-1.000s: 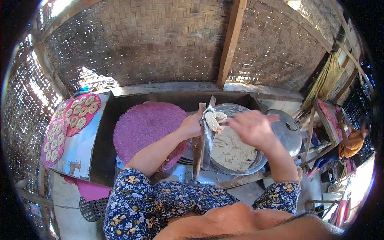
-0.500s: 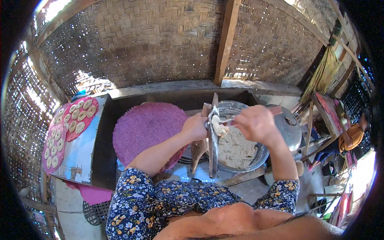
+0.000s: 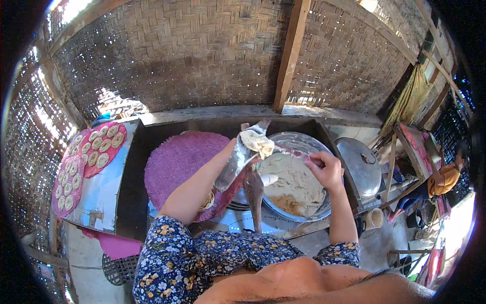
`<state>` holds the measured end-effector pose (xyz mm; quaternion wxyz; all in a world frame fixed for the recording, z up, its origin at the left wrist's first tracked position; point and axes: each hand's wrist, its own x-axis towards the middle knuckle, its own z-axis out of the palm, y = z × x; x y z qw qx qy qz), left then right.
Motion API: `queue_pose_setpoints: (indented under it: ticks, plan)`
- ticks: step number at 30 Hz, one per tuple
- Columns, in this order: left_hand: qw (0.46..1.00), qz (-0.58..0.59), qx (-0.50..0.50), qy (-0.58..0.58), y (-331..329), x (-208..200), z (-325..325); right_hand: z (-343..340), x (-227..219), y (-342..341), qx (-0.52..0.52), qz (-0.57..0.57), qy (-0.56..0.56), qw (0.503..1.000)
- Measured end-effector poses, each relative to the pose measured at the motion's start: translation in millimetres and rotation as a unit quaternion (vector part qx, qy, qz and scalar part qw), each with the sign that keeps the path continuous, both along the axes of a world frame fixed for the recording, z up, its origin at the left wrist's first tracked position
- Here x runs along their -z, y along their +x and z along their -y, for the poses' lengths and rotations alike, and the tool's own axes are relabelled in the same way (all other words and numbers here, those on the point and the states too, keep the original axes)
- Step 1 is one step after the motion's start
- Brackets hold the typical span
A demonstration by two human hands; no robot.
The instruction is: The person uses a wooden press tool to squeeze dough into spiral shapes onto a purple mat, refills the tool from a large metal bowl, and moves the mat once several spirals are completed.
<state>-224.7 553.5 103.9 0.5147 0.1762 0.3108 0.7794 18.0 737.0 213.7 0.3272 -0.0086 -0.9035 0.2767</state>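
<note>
My left hand (image 3: 229, 153), largely hidden behind a wooden press (image 3: 232, 169), holds it tilted above the work surface. A lump of pale dough (image 3: 257, 143) sits on top of the press. My right hand (image 3: 327, 171) is closed round a thin flat spatula (image 3: 296, 151) whose far end touches the dough. Beneath it, a large metal basin (image 3: 328, 202) holds a mass of soft pale dough (image 3: 291, 180). A round purple mesh mat (image 3: 177, 162) lies left of the press. Some pale strands (image 3: 207, 201) show beneath my left forearm.
Pink mats with several pale dough coils (image 3: 103, 160) lie on a light board (image 3: 98, 202) at the left. A lidded metal pot (image 3: 358, 169) stands right of the basin. A person in an orange top (image 3: 444, 180) is at the far right. A woven wall (image 3: 202, 61) closes the back.
The press has turned and tilted, bringing its dough-topped face into view. My right hand has drawn back toward me, leaving the spatula tip at the dough. More of the basin shows.
</note>
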Motion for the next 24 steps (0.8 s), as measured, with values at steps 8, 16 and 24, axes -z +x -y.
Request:
queue_pose_setpoints:
  ticks: [8,16,24]
  plan:
    - [0.913,-0.376,-0.100,-0.122,-2,16,9,-21,-41,19,-0.057,0.082,0.042,0.994]
    - [0.601,-0.696,-0.182,-0.348,85,-63,38,20,-108,7,-0.085,0.094,0.304,0.944]
    - [0.663,-0.643,-0.116,-0.367,94,-72,31,65,-70,-7,-0.125,-0.002,0.476,0.871]
